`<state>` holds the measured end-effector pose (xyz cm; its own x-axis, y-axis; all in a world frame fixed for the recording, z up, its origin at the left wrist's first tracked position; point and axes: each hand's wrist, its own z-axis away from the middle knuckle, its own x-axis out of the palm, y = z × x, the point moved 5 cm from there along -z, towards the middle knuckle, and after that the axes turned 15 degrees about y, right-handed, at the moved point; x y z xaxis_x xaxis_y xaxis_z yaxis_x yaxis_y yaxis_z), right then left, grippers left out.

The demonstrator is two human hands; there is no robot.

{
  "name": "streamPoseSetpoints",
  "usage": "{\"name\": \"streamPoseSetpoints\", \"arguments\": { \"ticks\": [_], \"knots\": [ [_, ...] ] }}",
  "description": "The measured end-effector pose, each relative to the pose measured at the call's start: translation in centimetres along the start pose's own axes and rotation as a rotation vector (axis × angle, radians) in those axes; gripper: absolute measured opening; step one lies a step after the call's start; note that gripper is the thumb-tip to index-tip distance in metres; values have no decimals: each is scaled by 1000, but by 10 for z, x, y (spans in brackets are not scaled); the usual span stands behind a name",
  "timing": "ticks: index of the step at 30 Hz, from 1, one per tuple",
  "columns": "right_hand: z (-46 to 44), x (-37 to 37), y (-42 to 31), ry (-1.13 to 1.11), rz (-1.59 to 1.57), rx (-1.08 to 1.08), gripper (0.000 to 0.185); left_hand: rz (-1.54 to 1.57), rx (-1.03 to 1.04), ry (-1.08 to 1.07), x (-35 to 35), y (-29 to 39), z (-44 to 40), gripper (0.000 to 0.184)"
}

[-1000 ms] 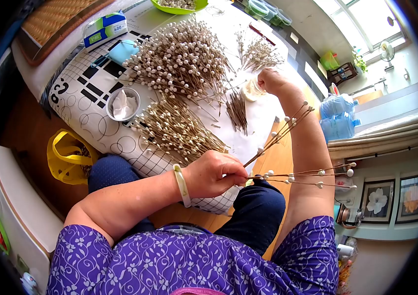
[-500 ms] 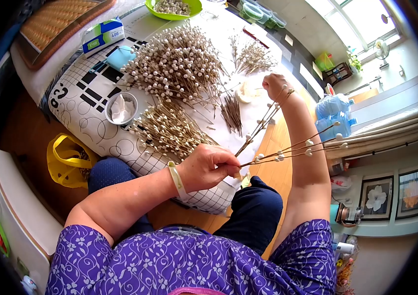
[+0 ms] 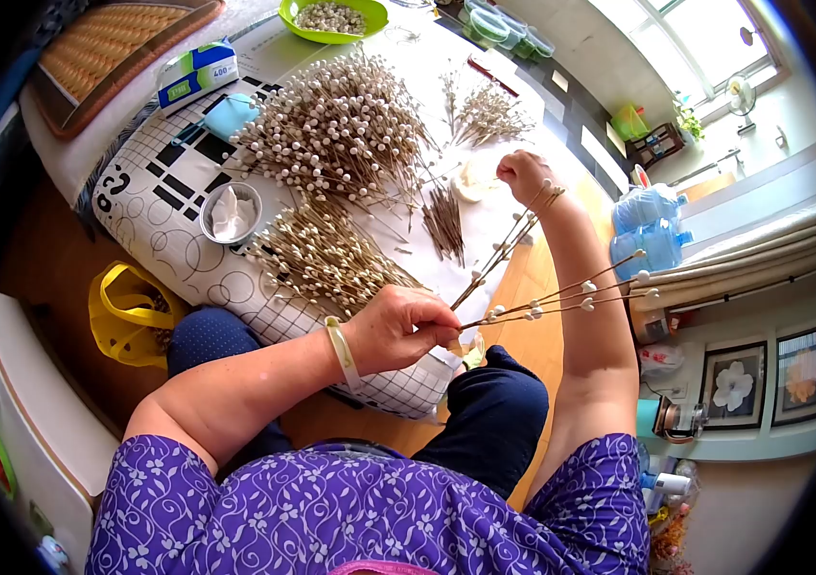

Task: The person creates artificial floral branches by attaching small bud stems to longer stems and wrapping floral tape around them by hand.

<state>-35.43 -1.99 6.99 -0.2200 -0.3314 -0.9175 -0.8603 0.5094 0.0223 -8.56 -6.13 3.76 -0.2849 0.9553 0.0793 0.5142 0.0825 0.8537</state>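
My left hand (image 3: pixel 400 328) is closed in a pinch round the lower ends of several thin brown stems with white buds (image 3: pixel 535 309), which fan out to the right. My right hand (image 3: pixel 526 176) is a fist beyond the stem tips, beside a cream-coloured roll (image 3: pixel 473 180) on the table. Whatever its fingers hold, if anything, is hidden. Near my left hand lies a bundle of cream-budded stems (image 3: pixel 326 251). Behind it spreads a large pile of white-budded stems (image 3: pixel 341 125). Short bare brown sticks (image 3: pixel 443 225) lie next to the roll.
A small bowl with white tissue (image 3: pixel 232 213) stands on the patterned tablecloth (image 3: pixel 192 254). Further back are a tissue pack (image 3: pixel 197 74), a blue cloth-like item (image 3: pixel 232 115), a green bowl of white buds (image 3: pixel 333 36) and a smaller stem bunch (image 3: pixel 489 113). A yellow bag (image 3: pixel 130 321) hangs at lower left.
My right hand has shifted slightly left and down. My left hand and its stems have moved a little left. The whole view has shifted slightly too.
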Motion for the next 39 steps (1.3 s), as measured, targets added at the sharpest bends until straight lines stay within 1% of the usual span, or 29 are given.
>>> {"name": "streamPoseSetpoints", "arguments": {
  "ticks": [1, 2, 4, 5, 7, 8, 9, 11, 13, 14, 15, 17, 18, 19, 21, 23, 25, 27, 28, 29, 30, 34, 36, 39],
  "knots": [
    [-6, 10, 0, -82, -40, 23, 6, -5, -6, 0, -1, 0, 0, 8],
    [-12, 16, -1, -83, -46, 22, 6, -6, -8, -1, -2, 1, -1, 8],
    [-19, 31, -4, -239, -64, 1, 3, -6, -18, -6, -3, 4, -2, 8],
    [-22, 33, -6, -243, -68, 0, 3, -7, -24, -4, -3, 4, -2, 8],
    [-26, 38, -7, -317, 31, -48, 5, 43, -38, 11, -4, 5, -3, 8],
    [-28, 40, -7, -314, 94, -37, 7, 54, -53, 9, -4, 5, -3, 8],
    [-29, 40, -8, -315, 93, -41, 7, 53, -53, 13, -6, 5, -3, 8],
    [-29, 37, -10, -288, 163, -52, 5, 4, 25, 8, -8, 8, -4, 7],
    [-26, 36, -9, -272, 144, -38, 4, 17, 19, 17, -8, 7, -4, 7],
    [-24, 34, -7, -256, 122, -25, 9, 27, 11, 25, -8, 6, -4, 7],
    [-24, 30, -4, -255, 123, -27, 9, 27, 13, 26, -9, 6, -5, 7],
    [-20, 10, -6, -274, 269, -44, 10, 50, -26, 29, -10, 4, -5, 9],
    [-8, -8, -1, -86, 29, 261, 10, 59, -8, 115, -12, 5, -5, 8],
    [1, -33, -21, 133, 274, -121, 9, 20, -15, 114, -13, 5, -6, 8],
    [26, -73, -40, 322, 94, -40, 11, 84, -55, 153, -14, 2, -6, 7],
    [61, -94, -46, 470, -223, 61, 14, 52, -58, 146, -17, 3, -6, 10],
    [103, -107, -58, 476, -380, 212, 17, 20, -66, 134, -17, 3, -6, 13],
    [138, -97, -67, 516, -763, 294, 14, 13, -77, 143, -17, 3, -7, 12],
    [148, -97, -79, 479, -824, 331, 13, -5, -74, 145, -17, 3, -7, 11],
    [154, -96, -92, 441, -884, 372, 12, 22, -116, 145, -16, -1, -6, 10],
    [159, -94, -101, 430, -920, 380, 15, 49, -143, 139, -16, -2, -6, 9],
    [147, -91, -121, 368, -824, 244, 16, 82, -191, 118, -15, -5, -6, 9],
    [143, -91, -125, 369, -819, 228, 16, 104, -215, 122, -15, -6, -6, 9],
    [142, -90, -126, 360, -802, 207, 15, 78, -180, 142, -19, -5, -7, 8]
  ]
}}
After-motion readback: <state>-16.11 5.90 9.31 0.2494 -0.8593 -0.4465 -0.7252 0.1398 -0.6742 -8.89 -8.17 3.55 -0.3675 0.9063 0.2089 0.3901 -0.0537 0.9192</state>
